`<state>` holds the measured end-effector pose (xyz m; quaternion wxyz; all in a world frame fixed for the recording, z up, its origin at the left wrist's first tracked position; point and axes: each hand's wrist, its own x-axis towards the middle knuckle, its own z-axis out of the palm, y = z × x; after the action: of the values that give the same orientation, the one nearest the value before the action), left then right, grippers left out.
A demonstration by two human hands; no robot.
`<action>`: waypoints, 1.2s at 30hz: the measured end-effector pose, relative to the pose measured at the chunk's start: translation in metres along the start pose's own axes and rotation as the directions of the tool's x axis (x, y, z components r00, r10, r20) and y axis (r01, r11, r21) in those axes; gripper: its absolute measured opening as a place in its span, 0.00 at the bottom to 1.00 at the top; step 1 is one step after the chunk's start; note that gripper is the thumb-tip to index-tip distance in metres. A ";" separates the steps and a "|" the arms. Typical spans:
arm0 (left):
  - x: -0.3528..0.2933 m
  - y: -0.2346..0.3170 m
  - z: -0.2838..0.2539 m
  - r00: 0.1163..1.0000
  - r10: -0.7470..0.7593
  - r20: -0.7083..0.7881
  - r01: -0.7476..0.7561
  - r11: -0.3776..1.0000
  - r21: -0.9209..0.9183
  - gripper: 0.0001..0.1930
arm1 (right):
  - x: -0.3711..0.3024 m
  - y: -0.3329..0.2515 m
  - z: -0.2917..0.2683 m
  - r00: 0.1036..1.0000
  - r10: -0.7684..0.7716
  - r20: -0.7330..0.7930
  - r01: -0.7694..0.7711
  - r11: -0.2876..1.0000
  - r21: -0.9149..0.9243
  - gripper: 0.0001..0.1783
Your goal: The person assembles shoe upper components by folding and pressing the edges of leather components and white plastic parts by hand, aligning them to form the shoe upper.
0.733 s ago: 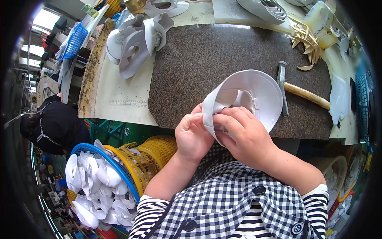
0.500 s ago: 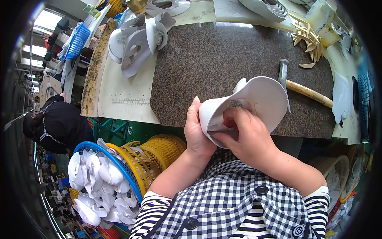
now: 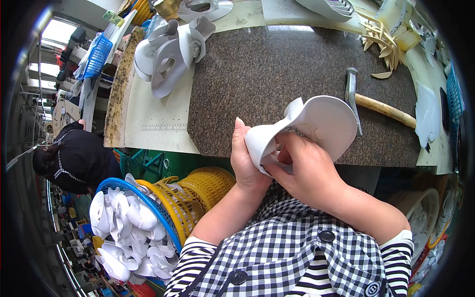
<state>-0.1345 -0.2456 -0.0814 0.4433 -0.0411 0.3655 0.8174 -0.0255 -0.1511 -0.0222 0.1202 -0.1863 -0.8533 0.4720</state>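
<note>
A white shoe upper [image 3: 330, 119], curved and open, is held over the near edge of the dark stone slab [image 3: 277, 64]. My left hand [image 3: 247, 161] cups its narrow end from the left, thumb pointing up along the outside. Inside the opening, my right hand [image 3: 307, 166] has thumb and fingers bent together at the upper's inner edge; the fingertips are partly hidden by the material. A hammer [image 3: 386, 110] with a wooden handle lies just right of the upper, its metal head [image 3: 351, 86] close to the upper's rim.
More white uppers [image 3: 170, 62] sit at the far left of the bench. Tan curved strips [image 3: 383, 47] are heaped at the far right. Left of me, a blue-rimmed basket [image 3: 170, 218] holds many white uppers, beside a yellow basket [image 3: 210, 185]. Another person [image 3: 81, 158] is at the left.
The upper has tilted slightly in my hands, and my right hand's fingers have shifted a little inside it. The view has moved slightly.
</note>
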 end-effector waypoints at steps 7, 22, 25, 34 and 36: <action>-0.002 0.005 0.012 0.992 0.088 0.086 -0.093 0.994 0.053 0.29 | 0.000 0.008 0.001 1.000 0.015 0.016 -0.017 0.997 0.082 0.17; 0.011 0.004 0.004 0.996 0.002 -0.094 -0.004 1.000 -0.021 0.28 | 0.002 0.005 -0.004 0.993 0.068 0.101 -0.091 0.966 0.242 0.14; 0.010 0.003 0.004 0.984 0.052 -0.168 -0.051 0.999 0.013 0.29 | 0.002 0.006 -0.004 0.984 0.106 0.140 -0.143 0.947 0.289 0.14; 0.010 0.000 0.001 0.982 0.168 -0.082 -0.159 0.981 0.107 0.28 | 0.004 0.011 -0.005 0.959 0.147 0.243 -0.228 0.908 0.351 0.10; 0.010 -0.001 0.002 0.967 0.246 -0.063 -0.234 0.960 0.152 0.28 | 0.001 0.014 -0.003 0.976 0.103 0.191 -0.163 0.929 0.333 0.10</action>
<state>-0.1388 -0.2371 -0.0843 0.3274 0.0022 0.4433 0.8344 -0.0226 -0.1420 -0.0324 0.0456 -0.1787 -0.7491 0.6363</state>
